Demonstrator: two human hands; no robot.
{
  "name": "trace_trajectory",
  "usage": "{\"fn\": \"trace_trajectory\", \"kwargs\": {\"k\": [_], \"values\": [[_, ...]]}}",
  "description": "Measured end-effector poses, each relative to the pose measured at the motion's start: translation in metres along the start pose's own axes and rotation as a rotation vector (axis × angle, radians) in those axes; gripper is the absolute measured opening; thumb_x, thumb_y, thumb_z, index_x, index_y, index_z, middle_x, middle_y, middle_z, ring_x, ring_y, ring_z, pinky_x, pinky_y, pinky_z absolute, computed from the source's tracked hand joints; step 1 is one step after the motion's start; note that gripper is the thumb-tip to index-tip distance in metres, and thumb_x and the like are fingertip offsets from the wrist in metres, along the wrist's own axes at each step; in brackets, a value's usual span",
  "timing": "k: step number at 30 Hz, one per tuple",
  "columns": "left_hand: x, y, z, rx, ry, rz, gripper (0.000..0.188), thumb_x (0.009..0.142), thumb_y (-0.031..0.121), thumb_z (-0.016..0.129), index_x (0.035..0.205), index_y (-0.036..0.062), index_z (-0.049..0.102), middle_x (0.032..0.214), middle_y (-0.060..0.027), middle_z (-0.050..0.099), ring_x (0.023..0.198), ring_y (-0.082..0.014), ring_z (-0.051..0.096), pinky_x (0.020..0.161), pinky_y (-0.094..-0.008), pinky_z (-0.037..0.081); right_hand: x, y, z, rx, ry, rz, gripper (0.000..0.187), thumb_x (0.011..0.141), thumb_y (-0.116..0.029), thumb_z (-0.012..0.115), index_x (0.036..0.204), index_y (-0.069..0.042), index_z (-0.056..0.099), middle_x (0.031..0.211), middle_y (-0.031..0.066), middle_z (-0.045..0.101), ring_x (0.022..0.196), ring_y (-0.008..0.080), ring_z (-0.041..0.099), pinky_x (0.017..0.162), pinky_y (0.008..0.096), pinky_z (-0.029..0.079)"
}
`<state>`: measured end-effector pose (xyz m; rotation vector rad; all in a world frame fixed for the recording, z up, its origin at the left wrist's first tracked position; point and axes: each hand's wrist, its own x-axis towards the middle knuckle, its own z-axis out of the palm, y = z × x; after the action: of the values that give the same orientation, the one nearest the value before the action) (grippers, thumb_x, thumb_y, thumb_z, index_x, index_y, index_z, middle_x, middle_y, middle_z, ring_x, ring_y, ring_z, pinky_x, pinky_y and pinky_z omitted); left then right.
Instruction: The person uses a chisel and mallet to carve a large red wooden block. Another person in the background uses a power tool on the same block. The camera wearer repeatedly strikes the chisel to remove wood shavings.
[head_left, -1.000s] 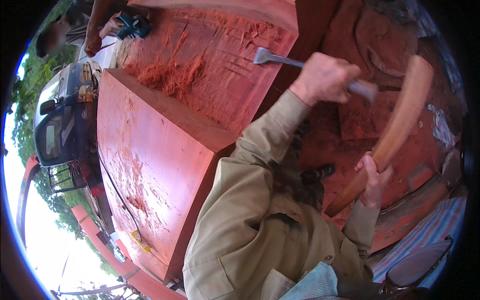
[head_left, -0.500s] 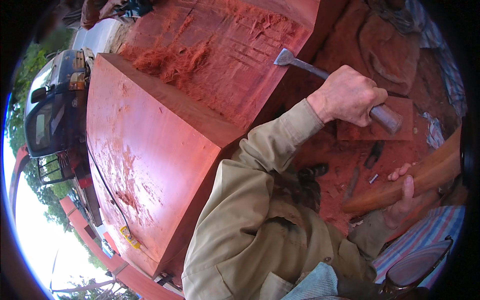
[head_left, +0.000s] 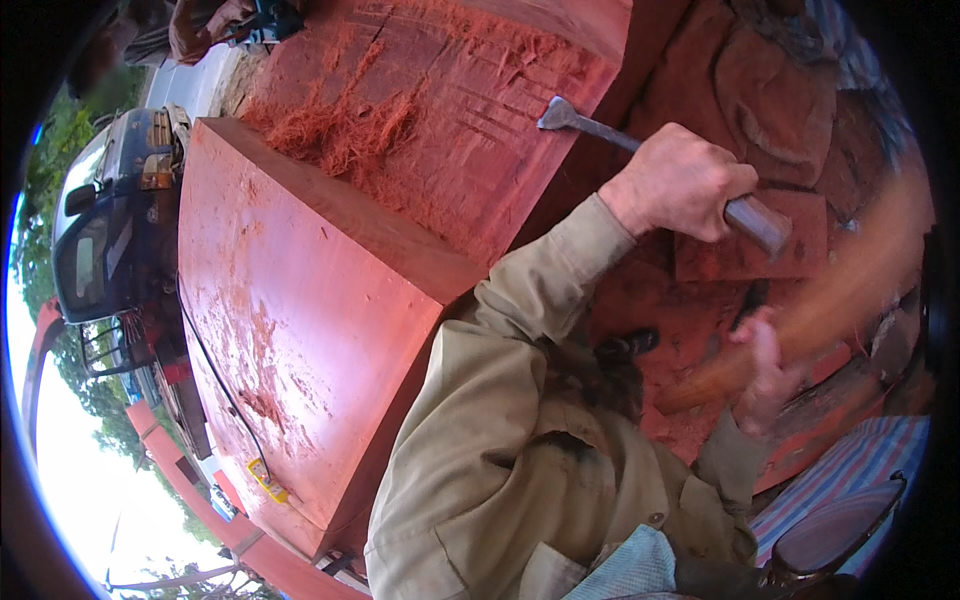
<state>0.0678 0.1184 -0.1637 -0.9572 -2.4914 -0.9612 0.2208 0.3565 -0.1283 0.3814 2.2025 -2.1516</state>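
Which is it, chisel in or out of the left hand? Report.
In: the left hand is closed around the chisel, blade jutting from one side, handle from the other.

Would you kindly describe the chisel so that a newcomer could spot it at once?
Find the huge reddish wooden block, then follow the khaki sleeve beside it up to the left hand. The chisel sticks out from both sides of that fist. Unlike the thick wooden club in the right hand, it is slim, with a grey shaft flaring into a broad blade.
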Motion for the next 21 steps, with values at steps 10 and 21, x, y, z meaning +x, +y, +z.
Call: {"fn": "trace_trajectory", "kwargs": {"k": [10, 21], "values": [[0.012, 0.01, 0.017, 0.015, -0.114, 0.063, 0.023, 0.069, 0.03, 0.079, 0.078, 0.0145, 0.064, 0.071, -0.006, 0.068, 0.07, -0.0316, 0.072, 0.057, -0.0472, 0.055, -0.002, 0.005, -0.054, 0.039, 0.026, 0.022, 0.038, 0.1, -0.011, 0.065, 0.132, 0.003, 0.052, 0.101, 0.012, 0.062, 0.084, 0.0192, 0.061, 0.076, 0.0369, 0.055], [-0.012, -0.03, -0.024, 0.187, -0.128, -0.188, 0.02, 0.065, 0.03, 0.08, 0.079, 0.0192, 0.071, 0.07, -0.0053, 0.071, 0.07, -0.0289, 0.074, 0.058, -0.0455, 0.057, 0.02, 0.022, 0.013, -0.476, -0.21, -0.148, 0.034, 0.091, -0.005, 0.077, 0.121, 0.002, 0.062, 0.101, 0.0098, 0.066, 0.091, 0.0153, 0.064, 0.081, 0.0339, 0.054]]}}
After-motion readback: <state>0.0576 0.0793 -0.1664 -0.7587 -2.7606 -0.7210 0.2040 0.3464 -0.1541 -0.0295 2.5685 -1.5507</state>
